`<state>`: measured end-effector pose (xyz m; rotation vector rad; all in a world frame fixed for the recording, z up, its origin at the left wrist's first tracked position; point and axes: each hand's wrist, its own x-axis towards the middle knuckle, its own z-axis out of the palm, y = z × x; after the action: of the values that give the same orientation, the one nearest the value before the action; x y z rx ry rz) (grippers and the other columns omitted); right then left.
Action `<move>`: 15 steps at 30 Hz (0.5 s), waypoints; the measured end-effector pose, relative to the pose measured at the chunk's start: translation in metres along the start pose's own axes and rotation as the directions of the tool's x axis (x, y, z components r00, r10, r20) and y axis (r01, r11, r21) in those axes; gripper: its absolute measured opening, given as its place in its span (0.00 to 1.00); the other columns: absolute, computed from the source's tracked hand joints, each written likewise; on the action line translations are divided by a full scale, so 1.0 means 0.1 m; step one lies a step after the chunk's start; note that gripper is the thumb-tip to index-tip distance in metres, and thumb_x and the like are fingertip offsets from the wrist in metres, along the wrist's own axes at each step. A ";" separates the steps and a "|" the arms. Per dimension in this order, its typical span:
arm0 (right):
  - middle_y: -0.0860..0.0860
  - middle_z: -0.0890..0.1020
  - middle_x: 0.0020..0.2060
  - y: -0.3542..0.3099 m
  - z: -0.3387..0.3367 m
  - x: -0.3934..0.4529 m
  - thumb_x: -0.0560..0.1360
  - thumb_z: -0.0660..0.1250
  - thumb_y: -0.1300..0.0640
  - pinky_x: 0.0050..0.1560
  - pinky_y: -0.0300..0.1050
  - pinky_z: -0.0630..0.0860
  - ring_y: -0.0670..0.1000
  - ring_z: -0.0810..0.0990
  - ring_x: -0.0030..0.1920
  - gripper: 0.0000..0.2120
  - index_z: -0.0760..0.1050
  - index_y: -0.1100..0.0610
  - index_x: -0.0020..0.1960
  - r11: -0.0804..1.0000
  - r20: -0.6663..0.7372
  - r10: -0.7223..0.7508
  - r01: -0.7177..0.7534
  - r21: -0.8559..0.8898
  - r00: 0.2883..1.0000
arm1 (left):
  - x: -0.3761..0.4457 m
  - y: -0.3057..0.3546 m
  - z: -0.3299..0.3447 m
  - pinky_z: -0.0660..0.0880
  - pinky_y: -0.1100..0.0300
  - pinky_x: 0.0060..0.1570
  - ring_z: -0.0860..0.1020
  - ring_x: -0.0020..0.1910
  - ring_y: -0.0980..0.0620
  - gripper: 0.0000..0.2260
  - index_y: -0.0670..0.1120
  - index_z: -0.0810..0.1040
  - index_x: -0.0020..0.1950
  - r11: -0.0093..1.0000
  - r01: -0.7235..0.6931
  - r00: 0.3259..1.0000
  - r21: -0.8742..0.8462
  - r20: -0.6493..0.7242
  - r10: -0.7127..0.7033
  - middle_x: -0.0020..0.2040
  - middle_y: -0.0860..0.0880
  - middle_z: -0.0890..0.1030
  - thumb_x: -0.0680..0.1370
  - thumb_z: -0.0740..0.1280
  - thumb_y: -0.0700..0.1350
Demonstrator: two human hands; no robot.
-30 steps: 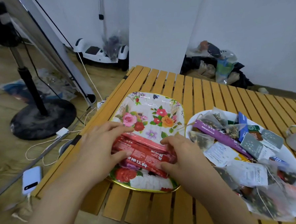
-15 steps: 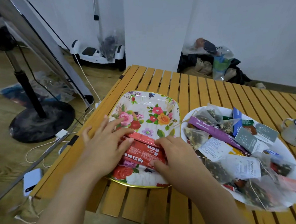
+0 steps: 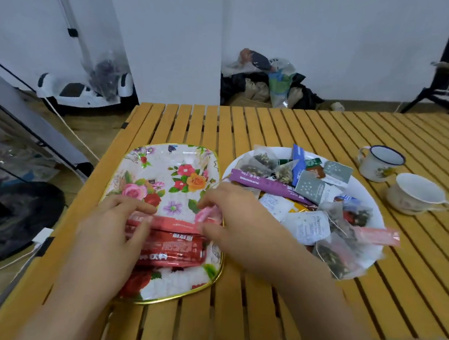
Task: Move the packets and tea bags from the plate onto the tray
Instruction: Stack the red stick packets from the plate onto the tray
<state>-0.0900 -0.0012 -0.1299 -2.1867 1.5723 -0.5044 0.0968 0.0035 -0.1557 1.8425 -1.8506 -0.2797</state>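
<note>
Since earlier frame: right hand [image 3: 241,222] shifted toward tray's 3 o'clock rim, pinching pink packet [image 3: 207,215] end. Left hand [image 3: 116,231] flat, uncurled, pressing red packets [image 3: 172,242] on floral tray [image 3: 166,166]. Step, judged: arranging placed packets. Next: reach plate [image 3: 370,203] at 3 o'clock, grip another sachet.

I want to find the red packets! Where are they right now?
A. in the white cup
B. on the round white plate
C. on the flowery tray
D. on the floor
C: the red packets lie on the flowery tray, with the left hand and right hand touching them.
</note>
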 end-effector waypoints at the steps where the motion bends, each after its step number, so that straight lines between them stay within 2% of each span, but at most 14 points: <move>1: 0.46 0.75 0.52 0.06 -0.12 -0.03 0.75 0.66 0.52 0.55 0.43 0.72 0.47 0.73 0.53 0.13 0.75 0.51 0.59 0.999 -0.057 0.039 -0.038 0.018 0.998 | -0.01 0.10 0.03 0.67 0.58 0.51 0.74 0.56 0.50 0.06 0.54 0.80 0.49 0.999 -0.035 0.999 -0.027 -0.023 0.034 0.55 0.52 0.77 0.75 0.67 0.44; 4: 0.46 0.78 0.46 0.31 -0.48 -0.17 0.75 0.67 0.58 0.47 0.38 0.75 0.46 0.76 0.46 0.06 0.78 0.52 0.51 0.976 -0.214 0.216 -0.208 0.058 0.953 | -0.06 0.44 0.17 0.67 0.61 0.50 0.74 0.53 0.55 0.07 0.55 0.79 0.47 0.978 -0.159 0.987 -0.135 -0.020 0.158 0.51 0.55 0.77 0.76 0.65 0.43; 6: 0.46 0.79 0.40 0.53 -0.66 -0.30 0.74 0.66 0.62 0.39 0.33 0.71 0.44 0.76 0.40 0.07 0.78 0.52 0.46 0.944 -0.321 0.330 -0.312 0.107 0.888 | -0.07 0.67 0.32 0.70 0.62 0.50 0.74 0.51 0.60 0.07 0.55 0.79 0.47 0.954 -0.221 0.973 -0.201 0.024 0.230 0.50 0.59 0.77 0.76 0.64 0.44; 8: 0.48 0.80 0.37 0.76 -0.77 -0.44 0.72 0.64 0.66 0.36 0.39 0.72 0.47 0.77 0.38 0.10 0.78 0.52 0.42 0.894 -0.396 0.444 -0.430 0.130 0.804 | -0.05 0.85 0.50 0.70 0.65 0.49 0.74 0.50 0.61 0.07 0.55 0.79 0.48 0.937 -0.251 0.959 -0.245 0.067 0.275 0.48 0.60 0.76 0.76 0.64 0.44; 9: 0.49 0.80 0.37 0.87 -0.79 -0.50 0.72 0.63 0.68 0.35 0.41 0.72 0.50 0.77 0.38 0.12 0.77 0.52 0.39 0.856 -0.396 0.507 -0.499 0.133 0.766 | -0.05 0.93 0.58 0.71 0.64 0.49 0.74 0.50 0.60 0.07 0.55 0.79 0.49 0.932 -0.261 0.954 -0.251 0.082 0.289 0.48 0.60 0.76 0.76 0.64 0.44; 12: 0.51 0.80 0.37 1.11 -0.78 -0.60 0.71 0.64 0.67 0.31 0.39 0.69 0.51 0.77 0.39 0.14 0.74 0.51 0.32 0.738 -0.284 0.668 -0.660 0.138 0.688 | -0.04 1.11 0.77 0.72 0.55 0.53 0.74 0.51 0.57 0.06 0.55 0.78 0.49 0.932 -0.294 0.944 -0.211 0.087 0.318 0.48 0.58 0.77 0.76 0.64 0.44; 15: 0.53 0.81 0.42 1.20 -0.71 -0.58 0.69 0.65 0.68 0.36 0.43 0.74 0.53 0.78 0.42 0.11 0.76 0.52 0.35 0.685 -0.212 0.727 -0.714 0.147 0.653 | -0.03 1.20 0.86 0.72 0.51 0.55 0.74 0.52 0.54 0.06 0.54 0.78 0.49 0.945 -0.281 0.952 -0.169 0.076 0.297 0.49 0.57 0.78 0.76 0.64 0.46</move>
<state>-0.2409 0.0113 -0.1341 -1.2850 2.3527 -0.5552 -0.0498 -0.0045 -0.1706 1.4523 -2.0739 -0.4054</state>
